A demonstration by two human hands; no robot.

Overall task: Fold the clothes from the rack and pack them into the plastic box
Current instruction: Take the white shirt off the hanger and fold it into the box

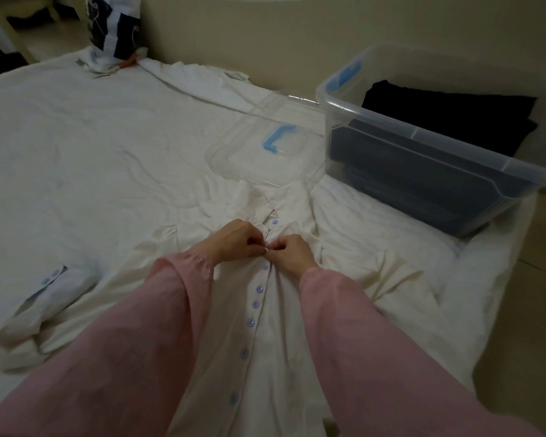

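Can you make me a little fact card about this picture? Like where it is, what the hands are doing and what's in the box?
place: a bed with a white sheet
garment: white shirt with pale blue buttons, lying front up
left hand: pinches the shirt front just below the collar
right hand: pinches the same spot from the other side
plastic box: open, at the bed's right edge
in the box: dark folded clothes
lid: lies on the sheet beside the box
step: probably buttoning; shirt not yet folded

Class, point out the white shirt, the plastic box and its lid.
white shirt (260, 323), head view, on the buttoned front placket.
plastic box (423, 135), head view, on its near rim.
lid (249, 159), head view, on its clear flat panel.
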